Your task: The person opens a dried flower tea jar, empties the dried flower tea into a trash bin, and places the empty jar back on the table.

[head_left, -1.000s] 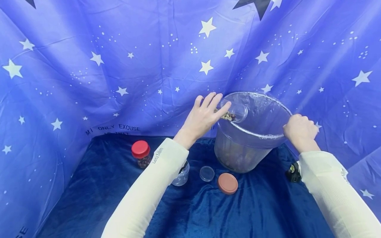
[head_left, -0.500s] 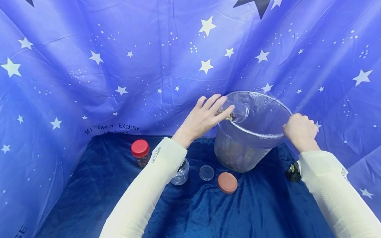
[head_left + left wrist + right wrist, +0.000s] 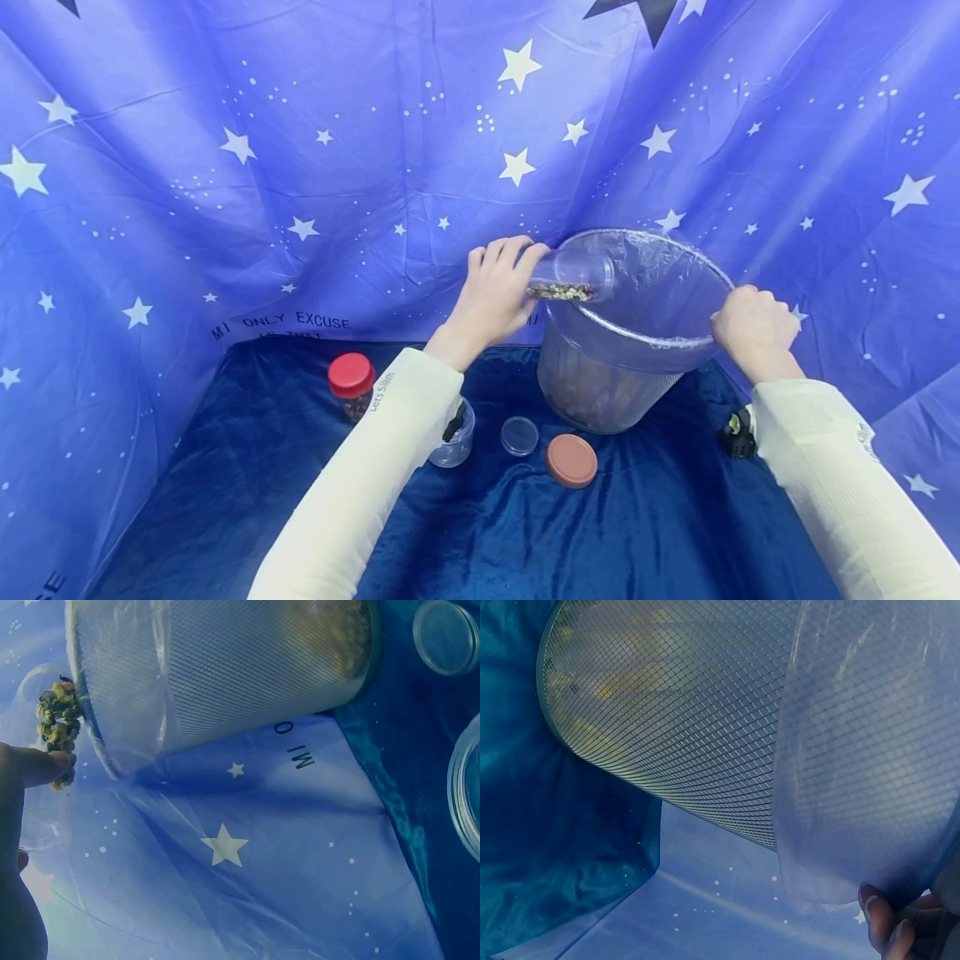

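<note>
In the head view the left hand (image 3: 491,296) grips a clear jar (image 3: 576,271) lying on its side, its mouth over the left rim of a mesh bin (image 3: 645,340). Small yellowish-brown dried pieces (image 3: 562,292) lie along the jar's lower side. The left wrist view shows a thumb against the jar beside these pieces (image 3: 58,724). The bin has a clear plastic liner (image 3: 862,750) folded over its rim and leans toward the right hand (image 3: 756,329), whose fingers curl round the right edge of the rim. Something yellowish shows faintly through the mesh.
On the dark blue cloth (image 3: 480,542) stand a red-lidded jar (image 3: 351,377) at the left and an open clear jar (image 3: 452,446) under the left forearm. A clear disc (image 3: 519,436) and a pinkish lid (image 3: 572,460) lie in front of the bin. Star-printed fabric hangs behind.
The left hand has drawn slightly to the left and changed its hold, with more of the jar and its pieces now showing. The right hand keeps its grip on the bin's rim.
</note>
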A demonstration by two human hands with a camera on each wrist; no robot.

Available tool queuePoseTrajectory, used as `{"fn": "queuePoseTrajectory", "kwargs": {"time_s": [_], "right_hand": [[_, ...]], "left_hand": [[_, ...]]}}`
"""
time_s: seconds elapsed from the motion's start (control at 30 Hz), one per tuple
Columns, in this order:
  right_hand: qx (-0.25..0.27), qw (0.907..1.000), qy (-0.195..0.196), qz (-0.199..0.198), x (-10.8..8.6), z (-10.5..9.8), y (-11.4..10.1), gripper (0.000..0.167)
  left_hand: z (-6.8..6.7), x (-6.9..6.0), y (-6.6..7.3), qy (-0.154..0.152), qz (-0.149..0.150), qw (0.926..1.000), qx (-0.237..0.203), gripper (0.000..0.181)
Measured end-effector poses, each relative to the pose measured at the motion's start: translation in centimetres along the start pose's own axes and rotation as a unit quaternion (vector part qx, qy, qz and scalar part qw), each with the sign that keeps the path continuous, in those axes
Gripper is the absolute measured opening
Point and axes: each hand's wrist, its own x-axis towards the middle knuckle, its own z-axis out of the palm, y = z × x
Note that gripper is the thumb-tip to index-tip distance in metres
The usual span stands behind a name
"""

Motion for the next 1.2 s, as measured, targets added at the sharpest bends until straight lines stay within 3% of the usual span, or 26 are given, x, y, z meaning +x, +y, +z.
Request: {"fn": "queuePoseTrajectory", "kwargs": {"time_s": [0.13,0.33,0.5,0.7,1.03,1.2], "right_hand": [[-0.001,1.0,0.001,0.0,0.0,0.0,0.0,0.054],[-0.002,1.0,-0.006,0.002,0.0,0.0,0.0,0.053],[-0.003,0.9999,-0.009,0.004,0.0,0.0,0.0,0.055],[-0.006,0.9999,-0.01,0.001,-0.1,-0.1,-0.2,0.056],[-0.007,0.9999,-0.008,0.002,-0.1,-0.2,-0.2,0.056],[-0.009,0.9999,-0.01,0.004,-0.1,-0.1,-0.2,0.056]], "left_hand": [[-0.1,0.0,-0.1,-0.017,-0.027,0.9993,-0.021,0.058],[-0.5,0.4,0.2,-0.025,-0.035,0.9988,-0.025,0.059],[-0.4,0.7,0.5,0.022,0.02,0.9988,0.038,0.049],[-0.1,0.8,0.9,0.086,0.094,0.9851,0.116,0.044],[0.3,0.9,1.2,0.11,0.147,0.9706,0.156,0.032],[0.4,1.0,1.4,0.102,0.149,0.9712,0.155,0.033]]}}
